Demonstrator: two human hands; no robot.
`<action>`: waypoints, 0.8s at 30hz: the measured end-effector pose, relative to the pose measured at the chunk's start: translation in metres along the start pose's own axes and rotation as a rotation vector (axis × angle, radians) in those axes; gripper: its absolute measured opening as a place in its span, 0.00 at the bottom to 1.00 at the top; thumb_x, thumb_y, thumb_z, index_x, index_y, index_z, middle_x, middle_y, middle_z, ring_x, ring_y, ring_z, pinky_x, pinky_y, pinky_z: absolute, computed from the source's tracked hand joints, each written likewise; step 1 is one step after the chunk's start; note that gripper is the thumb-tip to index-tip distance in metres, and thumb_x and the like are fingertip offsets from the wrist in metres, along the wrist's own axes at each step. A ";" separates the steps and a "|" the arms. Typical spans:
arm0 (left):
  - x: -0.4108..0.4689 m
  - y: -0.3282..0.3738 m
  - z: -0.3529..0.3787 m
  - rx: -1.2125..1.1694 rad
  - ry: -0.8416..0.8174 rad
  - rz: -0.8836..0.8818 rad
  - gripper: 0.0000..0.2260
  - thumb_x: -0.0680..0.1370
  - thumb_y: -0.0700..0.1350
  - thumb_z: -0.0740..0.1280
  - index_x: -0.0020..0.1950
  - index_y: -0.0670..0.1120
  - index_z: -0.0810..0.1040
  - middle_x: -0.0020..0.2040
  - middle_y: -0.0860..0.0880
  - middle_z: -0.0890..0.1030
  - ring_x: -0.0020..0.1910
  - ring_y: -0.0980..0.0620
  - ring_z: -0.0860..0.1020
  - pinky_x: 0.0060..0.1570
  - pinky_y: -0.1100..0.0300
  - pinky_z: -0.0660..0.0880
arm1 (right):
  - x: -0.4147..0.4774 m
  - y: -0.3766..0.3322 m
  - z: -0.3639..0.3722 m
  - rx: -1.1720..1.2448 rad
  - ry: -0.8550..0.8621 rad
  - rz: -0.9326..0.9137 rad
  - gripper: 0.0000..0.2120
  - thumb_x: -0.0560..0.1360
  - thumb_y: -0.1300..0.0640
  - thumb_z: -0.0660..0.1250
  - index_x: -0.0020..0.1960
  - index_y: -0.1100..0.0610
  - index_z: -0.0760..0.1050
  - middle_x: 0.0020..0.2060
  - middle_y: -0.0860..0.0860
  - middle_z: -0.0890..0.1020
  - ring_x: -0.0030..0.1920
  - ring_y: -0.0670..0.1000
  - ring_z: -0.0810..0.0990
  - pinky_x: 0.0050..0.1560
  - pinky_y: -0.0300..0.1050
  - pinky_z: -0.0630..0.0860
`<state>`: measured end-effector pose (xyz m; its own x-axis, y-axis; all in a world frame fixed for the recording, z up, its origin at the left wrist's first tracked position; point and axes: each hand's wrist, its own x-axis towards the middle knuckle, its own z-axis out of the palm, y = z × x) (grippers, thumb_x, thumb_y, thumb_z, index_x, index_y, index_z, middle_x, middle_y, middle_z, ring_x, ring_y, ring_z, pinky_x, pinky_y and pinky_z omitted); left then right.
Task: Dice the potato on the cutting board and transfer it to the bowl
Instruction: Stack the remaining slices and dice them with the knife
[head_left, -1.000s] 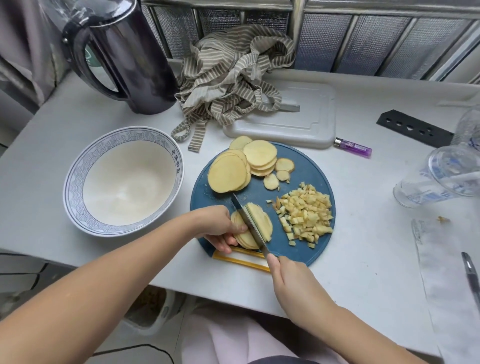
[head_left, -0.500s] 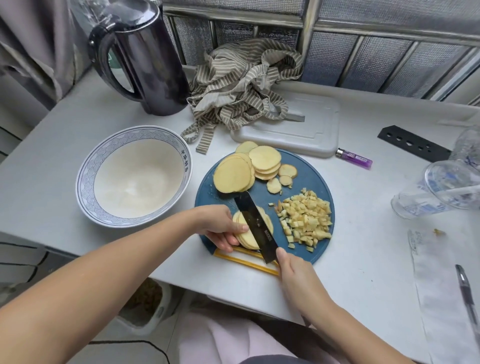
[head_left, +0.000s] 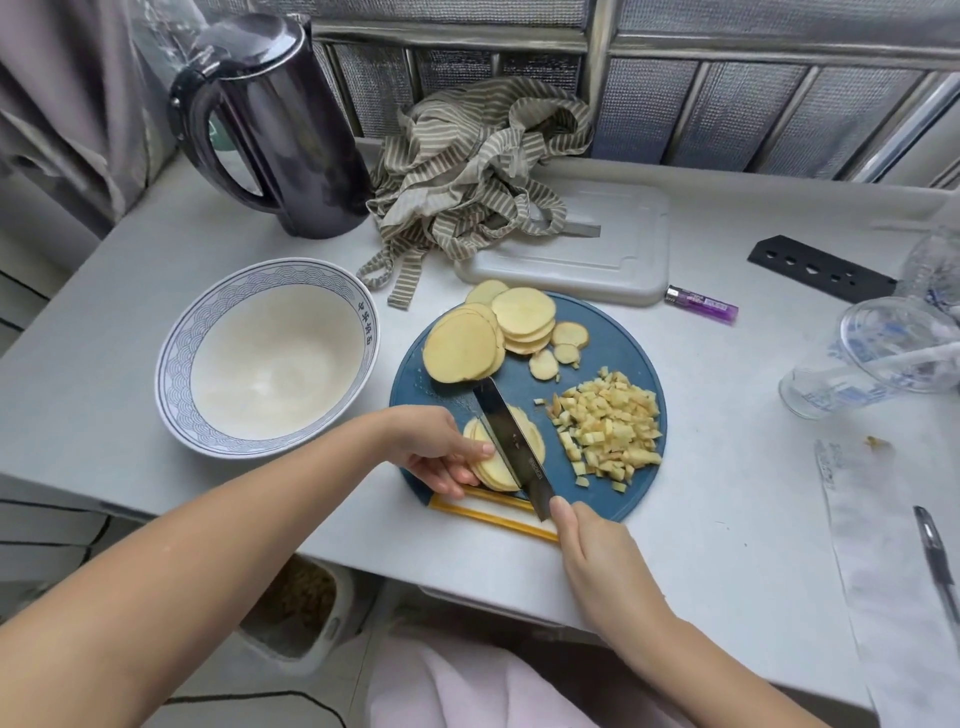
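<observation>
Potato (head_left: 498, 475) as a stack of slices at the lower left of the board (head_left: 613, 353), near frame centre; held by the left hand (head_left: 434, 447), fingers curled round the stack's left side, thumb on top. Knife (head_left: 511, 441) laid across the stack, blade tilted, tip toward the upper left, heel at the board's lower edge; gripped by the right hand (head_left: 597, 561), clenched round the handle, handle itself hidden, one fingertip at the blade's heel. More slices (head_left: 462, 351) fanned along the board's upper left, a few small rounds just beside them; dice (head_left: 608, 431) heaped on the board's right half, apart from the stack. Bowl (head_left: 174, 364), white inside with a blue patterned rim, just left of the board on the table (head_left: 104, 291). Yellow strip (head_left: 488, 512) at the board's lower edge; kettle (head_left: 291, 135) in the upper left of the frame; striped cloth (head_left: 467, 161) at upper centre, partly over a white tray (head_left: 623, 249); lighter (head_left: 701, 304) just right of the tray; plastic cup (head_left: 857, 364) on its side at the right edge; pen (head_left: 935, 561) at lower right.
</observation>
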<state>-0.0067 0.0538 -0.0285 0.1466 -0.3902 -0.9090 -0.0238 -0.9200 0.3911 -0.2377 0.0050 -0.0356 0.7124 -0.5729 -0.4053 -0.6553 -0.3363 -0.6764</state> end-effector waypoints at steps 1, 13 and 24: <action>0.000 0.000 -0.001 0.004 0.000 -0.004 0.17 0.76 0.52 0.69 0.48 0.37 0.80 0.30 0.47 0.81 0.31 0.52 0.82 0.30 0.64 0.79 | -0.002 -0.001 -0.001 0.015 0.010 -0.006 0.21 0.83 0.46 0.46 0.37 0.53 0.66 0.33 0.49 0.73 0.38 0.51 0.74 0.40 0.46 0.66; 0.003 -0.001 -0.003 0.022 -0.037 -0.014 0.13 0.76 0.51 0.69 0.43 0.40 0.81 0.33 0.48 0.83 0.32 0.54 0.82 0.31 0.66 0.78 | -0.007 -0.006 -0.002 -0.040 -0.022 -0.058 0.19 0.82 0.44 0.44 0.39 0.51 0.63 0.33 0.48 0.71 0.39 0.53 0.74 0.43 0.49 0.69; 0.009 -0.007 -0.001 0.048 -0.014 0.081 0.13 0.78 0.50 0.68 0.41 0.41 0.80 0.28 0.50 0.80 0.30 0.54 0.81 0.29 0.67 0.77 | 0.001 -0.006 0.005 -0.087 -0.060 -0.027 0.21 0.83 0.46 0.43 0.46 0.54 0.71 0.42 0.51 0.78 0.46 0.54 0.76 0.46 0.48 0.69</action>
<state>-0.0041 0.0566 -0.0388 0.1286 -0.4639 -0.8765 -0.0826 -0.8858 0.4567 -0.2321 0.0100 -0.0352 0.7419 -0.5181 -0.4256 -0.6533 -0.4160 -0.6326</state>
